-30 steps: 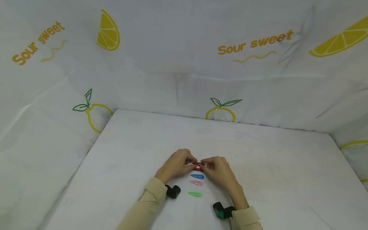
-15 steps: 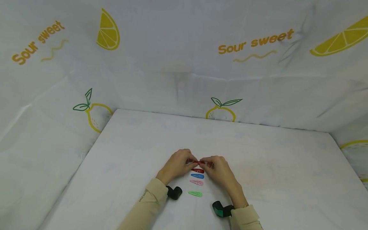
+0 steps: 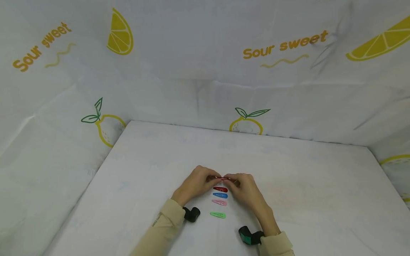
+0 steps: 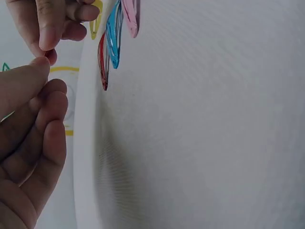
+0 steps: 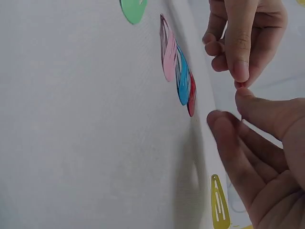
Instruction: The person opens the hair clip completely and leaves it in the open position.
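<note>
My left hand [image 3: 196,184] and right hand [image 3: 246,190] meet fingertip to fingertip, pinching a red hair clip [image 3: 222,178] by its two ends. In both wrist views the fingers cover most of that clip. Just in front of the hands, a column of snap hair clips lies on the white table: a second red clip [image 3: 220,189], a blue clip [image 3: 220,195], a pink clip [image 3: 219,202] and a green clip [image 3: 217,215]. A yellow hair clip [image 5: 219,202] shows close to my right hand in the wrist views.
The white tabletop [image 3: 304,185] spreads out on both sides of the hands. Behind it rises a white cloth [image 3: 179,71] printed with lemons and orange lettering. A black wrist device [image 3: 192,214] sits at the left cuff and another black wrist device [image 3: 250,235] at the right.
Both hands have shifted the pinched red clip slightly away from the row, widening the gap to the second red clip. The clips on the table stay in place.
</note>
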Demonstrator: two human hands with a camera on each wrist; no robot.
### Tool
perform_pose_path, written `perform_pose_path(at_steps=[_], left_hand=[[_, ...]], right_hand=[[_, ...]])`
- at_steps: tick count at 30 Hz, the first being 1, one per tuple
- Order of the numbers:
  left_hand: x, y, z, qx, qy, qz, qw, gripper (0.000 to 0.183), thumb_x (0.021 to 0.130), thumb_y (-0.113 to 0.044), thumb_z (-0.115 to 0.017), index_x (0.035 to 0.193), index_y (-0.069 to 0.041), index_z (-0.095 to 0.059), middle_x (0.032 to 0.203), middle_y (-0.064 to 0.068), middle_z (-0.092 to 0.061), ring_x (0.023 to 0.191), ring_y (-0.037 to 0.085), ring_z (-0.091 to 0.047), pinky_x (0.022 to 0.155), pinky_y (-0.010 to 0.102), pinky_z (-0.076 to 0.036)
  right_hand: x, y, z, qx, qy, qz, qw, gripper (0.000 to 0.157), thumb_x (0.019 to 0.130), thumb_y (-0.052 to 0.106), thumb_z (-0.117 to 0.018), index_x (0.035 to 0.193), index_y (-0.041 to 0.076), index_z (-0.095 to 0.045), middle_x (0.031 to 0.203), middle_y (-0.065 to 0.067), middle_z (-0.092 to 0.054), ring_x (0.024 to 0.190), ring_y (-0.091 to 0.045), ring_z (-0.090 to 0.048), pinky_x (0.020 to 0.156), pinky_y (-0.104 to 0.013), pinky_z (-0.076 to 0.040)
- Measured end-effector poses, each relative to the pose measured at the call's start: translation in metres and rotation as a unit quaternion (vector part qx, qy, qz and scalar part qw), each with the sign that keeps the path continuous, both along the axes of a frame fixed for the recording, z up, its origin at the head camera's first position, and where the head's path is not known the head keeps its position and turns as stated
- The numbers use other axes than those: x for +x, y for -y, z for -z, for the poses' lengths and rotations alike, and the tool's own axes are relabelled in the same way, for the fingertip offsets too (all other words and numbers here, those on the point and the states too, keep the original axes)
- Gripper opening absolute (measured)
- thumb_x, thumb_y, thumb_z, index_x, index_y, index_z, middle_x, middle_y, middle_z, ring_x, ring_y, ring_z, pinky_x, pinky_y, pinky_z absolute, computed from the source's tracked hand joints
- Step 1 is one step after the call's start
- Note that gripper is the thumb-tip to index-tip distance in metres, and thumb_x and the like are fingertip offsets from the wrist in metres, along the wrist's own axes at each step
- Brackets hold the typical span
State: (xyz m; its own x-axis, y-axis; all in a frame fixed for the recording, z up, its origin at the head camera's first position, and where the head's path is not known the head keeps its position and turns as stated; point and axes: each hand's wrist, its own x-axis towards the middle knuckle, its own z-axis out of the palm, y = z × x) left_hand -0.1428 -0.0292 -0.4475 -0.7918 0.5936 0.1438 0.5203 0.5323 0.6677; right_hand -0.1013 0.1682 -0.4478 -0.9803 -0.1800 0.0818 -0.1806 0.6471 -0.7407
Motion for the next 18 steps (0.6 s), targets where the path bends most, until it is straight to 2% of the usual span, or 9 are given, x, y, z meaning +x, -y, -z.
perform_pose_path(at_steps=[4,10,18], left_hand=[[0.0022,0.0017,-0.0049,0.024,-0.002,0.010,0.9997,0.017,0.095,-0.017,-0.074,0.107,-0.009,-0.081,0.096,0.002,-0.081,0.080,0.003,-0.068,0.075,0.017,-0.054],[0.0053,0.0037,-0.0089,0.045,-0.009,0.025,0.9986,0.019,0.093,-0.016,-0.076,0.109,-0.006,-0.080,0.093,0.004,-0.080,0.076,0.004,-0.068,0.072,0.015,-0.054],[0.0067,0.0027,-0.0063,0.059,-0.028,0.029,0.9974,0.017,0.092,-0.015,-0.076,0.107,-0.007,-0.081,0.091,0.003,-0.080,0.075,0.005,-0.069,0.070,0.014,-0.054]], right_hand=[[0.0038,-0.0021,-0.0019,-0.046,-0.012,-0.006,0.999,0.016,0.092,0.008,-0.075,0.107,0.004,-0.079,0.100,-0.011,-0.079,0.079,-0.013,-0.076,0.070,-0.018,-0.057],[0.0077,-0.0056,-0.0022,-0.124,-0.006,-0.018,0.992,0.016,0.091,0.006,-0.076,0.105,0.000,-0.079,0.091,-0.014,-0.078,0.071,-0.011,-0.072,0.065,-0.020,-0.058],[0.0085,-0.0078,0.0010,-0.168,0.012,-0.026,0.985,0.019,0.093,0.009,-0.074,0.108,-0.002,-0.077,0.093,-0.016,-0.078,0.073,-0.010,-0.073,0.066,-0.020,-0.058]])
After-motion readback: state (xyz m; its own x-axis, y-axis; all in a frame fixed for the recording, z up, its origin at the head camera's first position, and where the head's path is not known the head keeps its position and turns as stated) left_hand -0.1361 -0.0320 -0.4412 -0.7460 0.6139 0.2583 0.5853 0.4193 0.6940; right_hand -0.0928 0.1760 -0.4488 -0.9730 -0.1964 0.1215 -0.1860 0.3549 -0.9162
